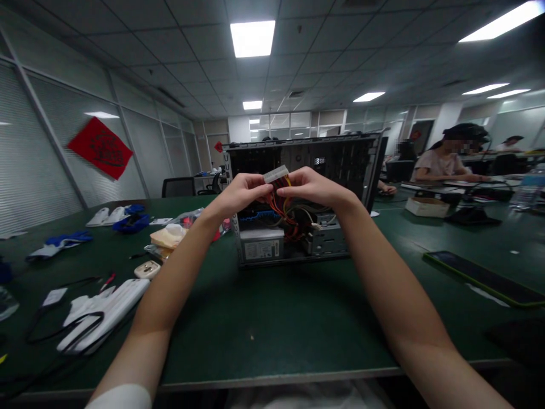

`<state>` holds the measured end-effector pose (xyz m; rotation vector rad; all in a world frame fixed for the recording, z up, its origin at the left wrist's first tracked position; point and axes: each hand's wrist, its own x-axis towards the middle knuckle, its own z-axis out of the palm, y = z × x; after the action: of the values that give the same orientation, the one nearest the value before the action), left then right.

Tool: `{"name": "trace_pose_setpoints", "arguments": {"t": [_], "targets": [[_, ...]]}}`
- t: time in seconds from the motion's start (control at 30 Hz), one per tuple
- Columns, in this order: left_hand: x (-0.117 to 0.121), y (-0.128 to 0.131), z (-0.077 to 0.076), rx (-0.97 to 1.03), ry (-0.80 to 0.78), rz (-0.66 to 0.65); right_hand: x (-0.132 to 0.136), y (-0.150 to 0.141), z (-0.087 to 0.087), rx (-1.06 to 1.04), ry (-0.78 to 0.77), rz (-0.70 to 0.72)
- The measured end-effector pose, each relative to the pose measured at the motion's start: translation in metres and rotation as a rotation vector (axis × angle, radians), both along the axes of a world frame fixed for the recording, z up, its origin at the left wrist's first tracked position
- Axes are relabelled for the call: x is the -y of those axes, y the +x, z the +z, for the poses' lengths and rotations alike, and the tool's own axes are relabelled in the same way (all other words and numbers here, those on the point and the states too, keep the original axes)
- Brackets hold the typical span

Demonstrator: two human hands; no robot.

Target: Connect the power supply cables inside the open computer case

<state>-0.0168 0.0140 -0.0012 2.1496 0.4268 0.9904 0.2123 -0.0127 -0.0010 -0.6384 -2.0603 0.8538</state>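
A white multi-pin power connector (276, 172) is held up in front of an open computer case (371, 170). My left hand (244, 192) is closed, its thumb and fingers pinching the connector and wires from the left. From the other side my right hand (313, 186) is also closed, gripping the connector by its yellow and dark wires. A bundle of coloured wires (289, 218) hangs from it down into the case. Low in the case sit a labelled power supply (261, 249) on the left and a metal drive cage (334, 241) on the right. My fingers hide part of the connector.
On the left of the green table (272, 335) lie a white power bank (106, 315) with cables, blue-and-white gloves (62, 244) and plastic packaging. To the right are a phone (481, 275) and a small box (427, 207). Another person (445, 162) sits beyond.
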Motion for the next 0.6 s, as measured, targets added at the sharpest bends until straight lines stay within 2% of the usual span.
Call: {"name": "trace_pose_setpoints", "arguments": {"t": [0.27,0.47,0.6], "targets": [[-0.012,-0.002,-0.008,0.06,-0.279,-0.195,0.003,0.0,0.001,0.031,0.037,-0.032],[-0.006,-0.004,-0.005,0.007,-0.232,-0.184,0.009,-0.002,0.003,0.063,0.018,-0.032],[-0.006,0.0,-0.003,0.022,-0.123,-0.08,0.01,-0.001,0.003,0.043,0.01,-0.051]]}}
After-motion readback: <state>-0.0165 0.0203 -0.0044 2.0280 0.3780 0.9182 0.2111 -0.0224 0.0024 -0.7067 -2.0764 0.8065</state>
